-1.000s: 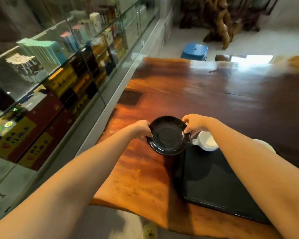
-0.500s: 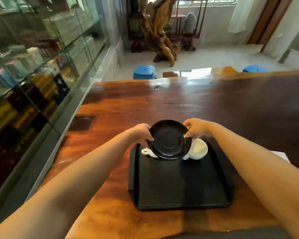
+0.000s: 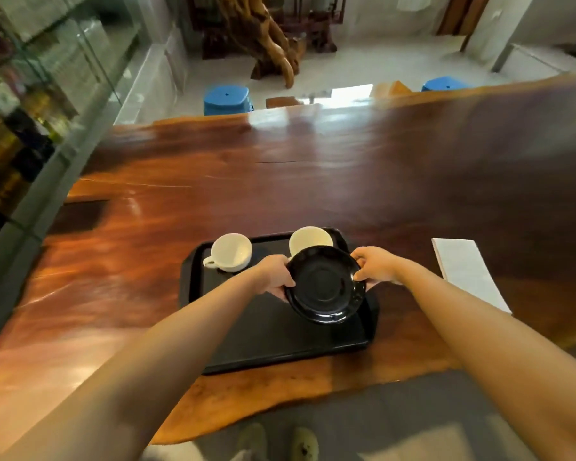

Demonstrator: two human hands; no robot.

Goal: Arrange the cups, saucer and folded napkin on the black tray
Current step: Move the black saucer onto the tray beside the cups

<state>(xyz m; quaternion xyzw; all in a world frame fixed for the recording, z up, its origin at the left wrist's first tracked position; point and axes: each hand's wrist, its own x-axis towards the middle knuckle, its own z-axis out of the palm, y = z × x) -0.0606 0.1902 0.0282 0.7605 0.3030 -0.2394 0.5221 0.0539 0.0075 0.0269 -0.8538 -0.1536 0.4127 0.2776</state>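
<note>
Already on the black tray [image 3: 266, 341], along its far edge: two cups [image 3: 231, 251]. Still aloft over its right side: saucer [image 3: 325, 285], fingers of both hands [image 3: 275, 277] clamped on the rim. Still out on the counter [image 3: 313, 181], right of the tray: napkin [image 3: 468, 272].

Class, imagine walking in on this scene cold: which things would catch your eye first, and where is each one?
First, the glossy black saucer, held by its rim between the left hand and right hand over the right side of the black tray. Next, two white cups stand out along the tray's far edge: one at the left corner, one partly behind the saucer. A white folded napkin lies on the wooden table right of the tray.
</note>
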